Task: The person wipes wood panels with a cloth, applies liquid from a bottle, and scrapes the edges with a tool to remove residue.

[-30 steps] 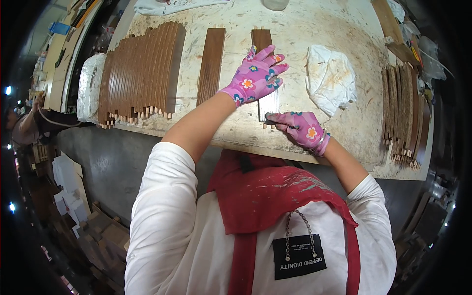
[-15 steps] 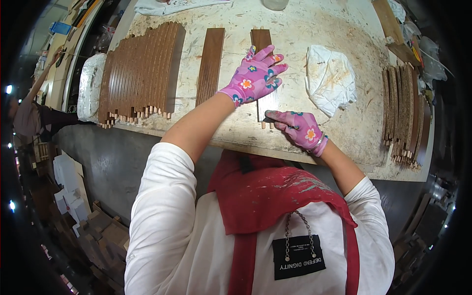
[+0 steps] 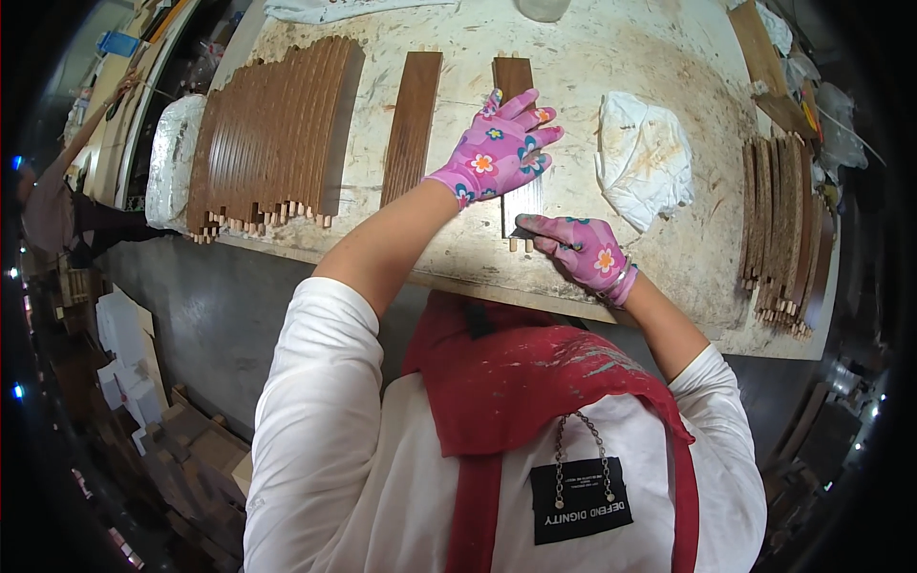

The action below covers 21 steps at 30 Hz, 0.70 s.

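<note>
A brown wooden slat (image 3: 513, 73) with dowel pegs at both ends lies lengthwise on the worktable in front of me. My left hand (image 3: 497, 153), in a pink flowered glove, rests across its middle with fingers spread. At the slat's near end, my right hand (image 3: 587, 251), gloved alike, pinches a small dark flat piece (image 3: 520, 232) against the wood; its exact kind is unclear. To the left lies a second slat (image 3: 413, 124), touched by neither hand. A crumpled, stained white cloth (image 3: 646, 158) sits to the right.
A large row of slats (image 3: 272, 134) stands packed at the left, beside a plastic-wrapped block (image 3: 176, 162). More slats (image 3: 778, 215) are stacked by the right edge of the worktable (image 3: 458, 253). A jar (image 3: 543, 9) stands at the far side. Another person (image 3: 53, 220) is at far left.
Both hands keep almost the same place on the slat. The whole view has shifted very slightly.
</note>
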### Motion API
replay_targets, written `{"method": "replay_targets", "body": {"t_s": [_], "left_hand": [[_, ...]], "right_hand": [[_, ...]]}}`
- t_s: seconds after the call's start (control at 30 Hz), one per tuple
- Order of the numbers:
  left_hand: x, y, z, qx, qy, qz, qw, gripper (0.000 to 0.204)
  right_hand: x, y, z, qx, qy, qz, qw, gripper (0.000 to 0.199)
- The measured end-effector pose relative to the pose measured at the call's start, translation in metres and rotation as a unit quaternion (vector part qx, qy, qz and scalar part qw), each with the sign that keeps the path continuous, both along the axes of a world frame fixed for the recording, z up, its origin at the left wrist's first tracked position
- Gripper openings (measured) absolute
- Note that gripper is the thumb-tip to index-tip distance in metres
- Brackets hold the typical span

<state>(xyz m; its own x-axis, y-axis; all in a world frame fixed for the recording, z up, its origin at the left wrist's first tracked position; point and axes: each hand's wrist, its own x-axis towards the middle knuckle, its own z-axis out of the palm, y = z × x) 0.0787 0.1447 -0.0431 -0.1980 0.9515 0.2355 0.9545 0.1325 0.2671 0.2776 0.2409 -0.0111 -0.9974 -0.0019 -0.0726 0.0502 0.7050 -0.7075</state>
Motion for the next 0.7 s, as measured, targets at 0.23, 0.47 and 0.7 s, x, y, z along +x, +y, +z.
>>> {"method": "replay_targets", "body": {"t_s": [0.23, 0.47, 0.7], "left_hand": [[0.0, 0.0, -0.001, 0.005, 0.006, -0.004, 1.0, 0.043], [0.001, 0.0, 0.0, -0.006, 0.012, 0.004, 1.0, 0.042], [0.0, 0.001, -0.001, -0.001, -0.001, -0.001, 1.0, 0.042]], "right_hand": [[-0.001, 0.006, -0.005, -0.106, 0.025, 0.013, 0.994, 0.031], [-0.005, 0.004, 0.011, -0.048, -0.032, 0.018, 0.998, 0.033], [-0.004, 0.009, 0.001, -0.036, -0.025, 0.047, 0.998, 0.033]]}}
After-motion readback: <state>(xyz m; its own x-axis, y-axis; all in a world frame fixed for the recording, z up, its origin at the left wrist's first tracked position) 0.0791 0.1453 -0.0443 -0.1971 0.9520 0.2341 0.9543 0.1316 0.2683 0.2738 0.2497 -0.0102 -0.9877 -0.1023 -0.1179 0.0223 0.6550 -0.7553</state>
